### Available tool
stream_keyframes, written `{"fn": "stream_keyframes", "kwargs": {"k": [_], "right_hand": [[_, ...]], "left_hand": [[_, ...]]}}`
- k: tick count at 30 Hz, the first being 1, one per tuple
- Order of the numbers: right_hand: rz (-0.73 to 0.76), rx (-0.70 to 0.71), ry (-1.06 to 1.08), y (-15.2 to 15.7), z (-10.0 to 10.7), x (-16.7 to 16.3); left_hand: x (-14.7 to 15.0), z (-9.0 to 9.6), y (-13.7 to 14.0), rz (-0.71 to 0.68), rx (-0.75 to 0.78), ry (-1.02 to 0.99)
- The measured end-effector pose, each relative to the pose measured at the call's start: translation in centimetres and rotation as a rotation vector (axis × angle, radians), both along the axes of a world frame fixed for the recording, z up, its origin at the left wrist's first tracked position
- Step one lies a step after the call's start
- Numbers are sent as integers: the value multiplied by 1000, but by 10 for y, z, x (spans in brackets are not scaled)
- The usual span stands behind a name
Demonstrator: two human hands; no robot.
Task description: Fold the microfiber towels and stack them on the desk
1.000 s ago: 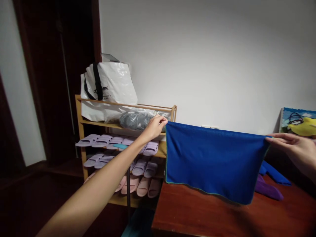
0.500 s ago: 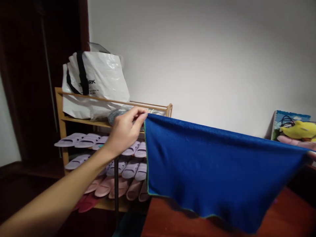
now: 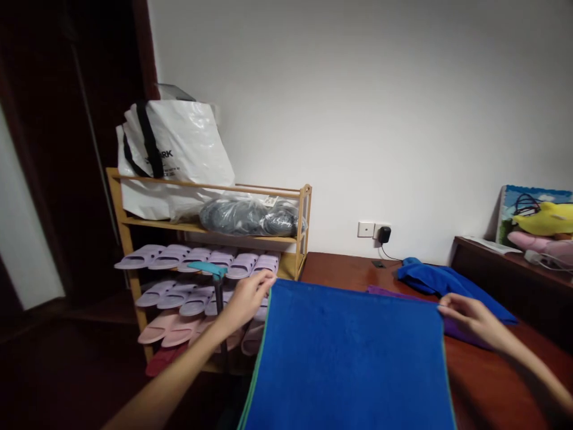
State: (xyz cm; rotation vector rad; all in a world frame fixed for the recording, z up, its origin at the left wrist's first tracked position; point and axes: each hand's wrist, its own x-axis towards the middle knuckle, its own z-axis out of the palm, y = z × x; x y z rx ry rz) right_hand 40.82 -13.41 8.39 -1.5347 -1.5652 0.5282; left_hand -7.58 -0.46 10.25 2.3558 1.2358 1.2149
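Observation:
A blue towel (image 3: 358,358) with green edging hangs stretched between my two hands, its lower part running out of the bottom of the view. My left hand (image 3: 248,298) pinches its upper left corner, in front of the shoe rack. At the upper right corner, my right hand (image 3: 470,319) holds it between thumb and fingers. Behind the towel, on the reddish-brown table (image 3: 344,272), lie a crumpled blue cloth (image 3: 447,283) and a purple cloth (image 3: 465,334), the purple one partly hidden by the towel and my right hand.
A wooden rack (image 3: 305,221) with several lilac and pink slippers (image 3: 168,257) stands at the left. On its top sit a white bag (image 3: 188,140) and a plastic-wrapped grey bundle (image 3: 250,216). A black plug (image 3: 384,235) is in the wall. Yellow plush (image 3: 548,220) lies on the raised shelf at right.
Both hands have lowered, and my right hand has come inward from the right edge. The towel now hangs straighter and nearer, uncovering the table, the cloths and the wall sockets.

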Motion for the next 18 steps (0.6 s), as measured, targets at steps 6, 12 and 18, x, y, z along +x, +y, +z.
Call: {"fn": "stream_keyframes", "kwargs": {"k": [6, 12, 18], "right_hand": [[-1, -13, -123, 67, -103, 14], [-84, 33, -252, 93, -137, 49], [-432, 46, -473, 103, -154, 84]], "left_hand": [[41, -90, 59, 34, -130, 208], [56, -112, 86, 73, -147, 358], [77, -101, 81, 134, -81, 472]]}}
